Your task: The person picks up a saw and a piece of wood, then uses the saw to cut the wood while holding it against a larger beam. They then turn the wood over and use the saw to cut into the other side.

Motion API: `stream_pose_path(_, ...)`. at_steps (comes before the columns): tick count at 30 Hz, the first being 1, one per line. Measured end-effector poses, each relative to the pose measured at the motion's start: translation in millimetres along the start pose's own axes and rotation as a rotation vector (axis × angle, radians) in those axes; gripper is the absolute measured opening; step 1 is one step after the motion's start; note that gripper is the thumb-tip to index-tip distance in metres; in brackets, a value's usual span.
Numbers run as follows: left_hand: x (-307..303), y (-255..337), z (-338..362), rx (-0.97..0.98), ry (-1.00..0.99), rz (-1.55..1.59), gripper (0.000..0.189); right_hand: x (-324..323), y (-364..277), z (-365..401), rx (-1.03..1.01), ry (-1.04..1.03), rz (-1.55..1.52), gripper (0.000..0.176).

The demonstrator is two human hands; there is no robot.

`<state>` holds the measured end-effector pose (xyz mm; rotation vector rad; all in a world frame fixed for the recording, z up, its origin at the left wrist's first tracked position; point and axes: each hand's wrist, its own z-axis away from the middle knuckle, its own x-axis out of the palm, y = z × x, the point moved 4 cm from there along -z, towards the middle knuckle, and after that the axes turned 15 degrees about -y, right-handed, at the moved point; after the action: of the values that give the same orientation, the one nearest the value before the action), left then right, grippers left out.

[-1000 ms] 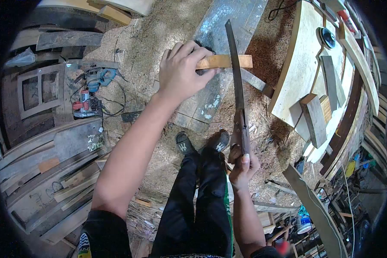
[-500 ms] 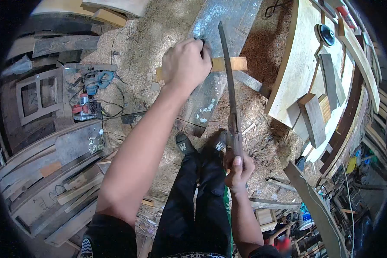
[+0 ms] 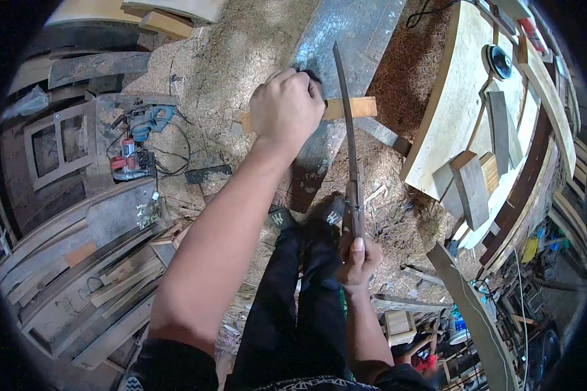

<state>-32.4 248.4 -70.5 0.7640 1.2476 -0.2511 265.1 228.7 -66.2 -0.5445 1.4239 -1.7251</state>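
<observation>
Both hands were occupied: the right hand (image 3: 362, 262) gripped a handsaw (image 3: 353, 163), while the left hand (image 3: 289, 107), fingers curled, clasped a wooden strip (image 3: 363, 106) lying across a worn plank (image 3: 365, 39). The blade (image 3: 347, 120) (thin and dark) crossed the strip near its right end, though whether its teeth touched was hard to tell.

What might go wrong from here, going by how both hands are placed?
The bare left hand is curled over the narrow light-brown wooden strip, near the long dark-bladed handsaw in the right hand; a jumping blade might nick it.

If that hold loosens, the strip could shift on the paint-stained grey wooden plank.
</observation>
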Motion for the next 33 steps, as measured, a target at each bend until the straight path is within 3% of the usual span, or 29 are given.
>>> stream_pose_path(11, -2, 0, -1, 0.037, 0.038, 0.002, 0.017, 2, -7, -12, -0.025, -0.025, 0.062, 0.060)
stream_pose_path(18, 4, -4, -3, -0.067, 0.012, 0.030, 0.017, -14, -10, 15, -0.052, 0.000, 0.186, 0.060)
stream_pose_path(20, 4, -3, 1, 0.026, 0.099, -0.002, 0.016, -13, -7, 20, -0.015, -0.005, 0.142, 0.060)
stream_pose_path(25, -2, 0, -3, 0.035, 0.049, -0.011, 0.015, -10, -3, 10, 0.038, -0.018, 0.038, 0.061)
stream_pose_path(26, -1, 0, 0, 0.036, 0.038, -0.011, 0.016, -13, 3, 13, 0.078, -0.035, -0.055, 0.051)
stream_pose_path(29, 3, -2, 0, 0.007, 0.062, 0.022, 0.016, -16, -15, 24, 0.019, -0.012, 0.125, 0.062)
stream_pose_path(33, 8, -4, 1, 0.013, 0.026, 0.022, 0.014, -17, 7, 48, 0.067, 0.020, 0.038, 0.062)
